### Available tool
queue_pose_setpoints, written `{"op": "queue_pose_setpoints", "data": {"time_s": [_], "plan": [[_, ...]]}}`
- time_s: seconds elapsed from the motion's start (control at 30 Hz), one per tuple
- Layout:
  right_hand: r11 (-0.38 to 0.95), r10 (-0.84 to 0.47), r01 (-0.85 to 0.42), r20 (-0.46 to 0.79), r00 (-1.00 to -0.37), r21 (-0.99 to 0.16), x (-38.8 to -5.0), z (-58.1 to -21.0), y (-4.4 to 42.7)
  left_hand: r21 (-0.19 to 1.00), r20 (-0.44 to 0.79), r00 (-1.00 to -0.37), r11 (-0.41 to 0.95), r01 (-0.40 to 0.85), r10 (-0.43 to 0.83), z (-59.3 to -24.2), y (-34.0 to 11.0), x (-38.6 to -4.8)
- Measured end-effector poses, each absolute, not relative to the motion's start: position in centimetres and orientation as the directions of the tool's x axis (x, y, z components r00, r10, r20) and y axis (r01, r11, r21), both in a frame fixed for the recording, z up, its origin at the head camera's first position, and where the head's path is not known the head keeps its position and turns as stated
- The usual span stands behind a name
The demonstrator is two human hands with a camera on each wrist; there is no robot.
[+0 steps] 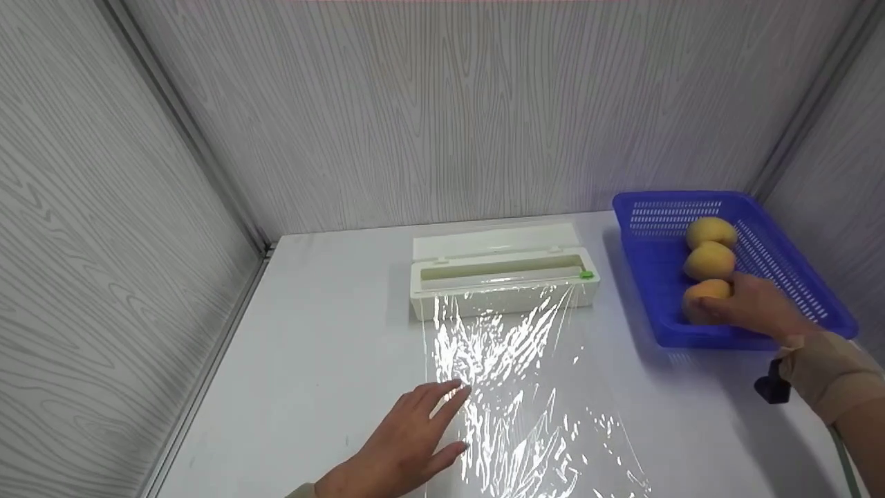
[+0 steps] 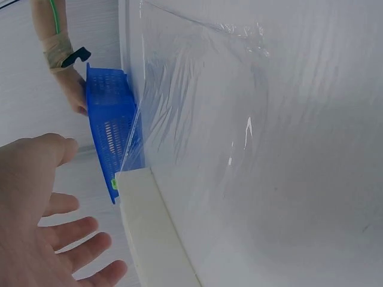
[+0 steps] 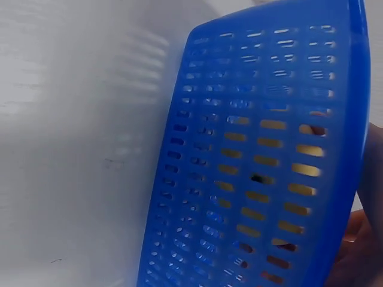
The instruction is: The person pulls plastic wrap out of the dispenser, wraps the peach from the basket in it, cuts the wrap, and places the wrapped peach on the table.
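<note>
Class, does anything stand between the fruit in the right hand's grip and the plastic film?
Yes: the blue basket's left wall stands between the gripped fruit and the plastic film. The right hand would probably have to lift the fruit over that wall.

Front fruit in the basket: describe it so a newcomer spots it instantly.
On the right of the white table sits a blue basket. Inside, three yellowish fruits line up front to back. The front fruit, nearest the camera, is the only one the right hand grips.
</note>
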State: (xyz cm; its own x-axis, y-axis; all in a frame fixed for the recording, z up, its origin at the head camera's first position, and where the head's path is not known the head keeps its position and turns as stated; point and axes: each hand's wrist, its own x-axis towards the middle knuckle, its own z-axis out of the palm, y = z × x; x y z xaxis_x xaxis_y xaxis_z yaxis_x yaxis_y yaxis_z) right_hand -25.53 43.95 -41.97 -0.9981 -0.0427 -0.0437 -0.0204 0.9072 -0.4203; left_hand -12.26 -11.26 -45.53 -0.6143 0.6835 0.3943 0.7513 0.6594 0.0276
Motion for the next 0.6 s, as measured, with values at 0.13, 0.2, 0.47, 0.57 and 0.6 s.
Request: {"op": "queue_pose_setpoints", "data": {"time_s": [0.13,0.2,0.47,0.57,0.6], "plan": [[0.898,-0.040,-0.064,0.063,-0.997,-0.436,-25.1,-41.6,43.4,-0.002,0.451,-0.582,0.653,0.757,0.676,-45.6,-11.2,-12.5],[0.893,-0.035,-0.077,0.101,-0.994,-0.444,-24.9,-41.3,43.1,-0.007,0.464,-0.581,0.659,0.752,0.669,-45.6,-11.2,-12.6],[0.864,-0.008,-0.096,0.178,-0.984,-0.494,-23.9,-39.1,42.0,0.009,0.420,-0.643,0.705,0.709,0.641,-46.1,-11.1,-12.2],[0.844,0.001,-0.109,0.206,-0.979,-0.525,-23.4,-38.0,41.4,0.009,0.417,-0.649,0.711,0.703,0.636,-46.2,-11.1,-12.1],[0.837,0.006,-0.110,0.211,-0.977,-0.536,-23.2,-37.6,41.1,0.009,0.418,-0.649,0.711,0.703,0.636,-46.3,-11.2,-12.1]]}}
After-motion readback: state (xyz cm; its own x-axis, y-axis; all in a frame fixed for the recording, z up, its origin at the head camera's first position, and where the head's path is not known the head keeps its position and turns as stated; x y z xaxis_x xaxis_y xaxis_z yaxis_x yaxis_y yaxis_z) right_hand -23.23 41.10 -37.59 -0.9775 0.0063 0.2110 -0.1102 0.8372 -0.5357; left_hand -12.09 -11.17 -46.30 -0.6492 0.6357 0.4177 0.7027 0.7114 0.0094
